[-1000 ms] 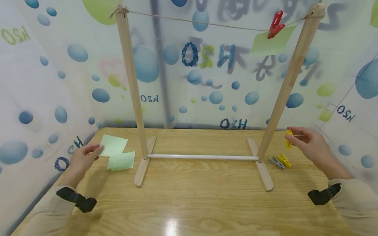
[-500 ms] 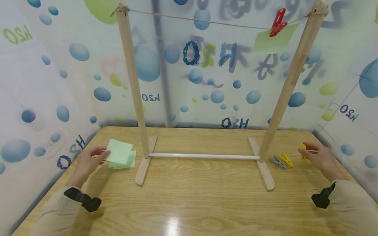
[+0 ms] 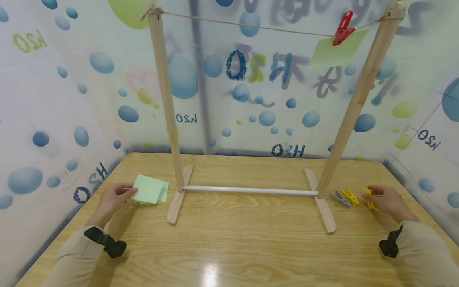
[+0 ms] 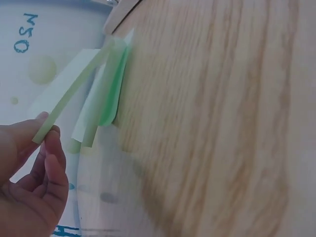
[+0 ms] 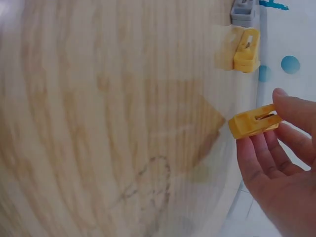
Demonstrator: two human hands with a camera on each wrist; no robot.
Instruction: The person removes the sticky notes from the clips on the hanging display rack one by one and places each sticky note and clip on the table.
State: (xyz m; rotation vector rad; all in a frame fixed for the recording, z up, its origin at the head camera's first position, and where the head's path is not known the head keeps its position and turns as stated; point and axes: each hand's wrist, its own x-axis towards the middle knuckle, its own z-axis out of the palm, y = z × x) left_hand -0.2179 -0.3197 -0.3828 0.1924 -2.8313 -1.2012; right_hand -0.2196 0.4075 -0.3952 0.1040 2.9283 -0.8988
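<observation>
My left hand (image 3: 114, 200) pinches the near edge of a pale green paper square (image 3: 148, 189) between thumb and fingers. In the left wrist view that sheet (image 4: 69, 94) slants up from the fingertips, above more green papers (image 4: 114, 94) on the table. At the right, my right hand (image 3: 389, 200) pinches a yellow clothespin (image 5: 253, 122) by its handle end, just above the tabletop. Another yellow clothespin (image 3: 350, 197) and a grey clothespin (image 3: 340, 199) lie together to its left.
A wooden frame with a left post (image 3: 167, 107), a right post (image 3: 358, 103) and a white bar (image 3: 247, 190) stands mid-table. From its string (image 3: 247, 25), a red clothespin (image 3: 343, 28) holds a green paper (image 3: 337, 51). A patterned wall backs the table (image 3: 251, 239).
My left hand has brought the pinched paper rightward and down over the other sheets. My right hand has moved right and down with the yellow clothespin, away from the frame.
</observation>
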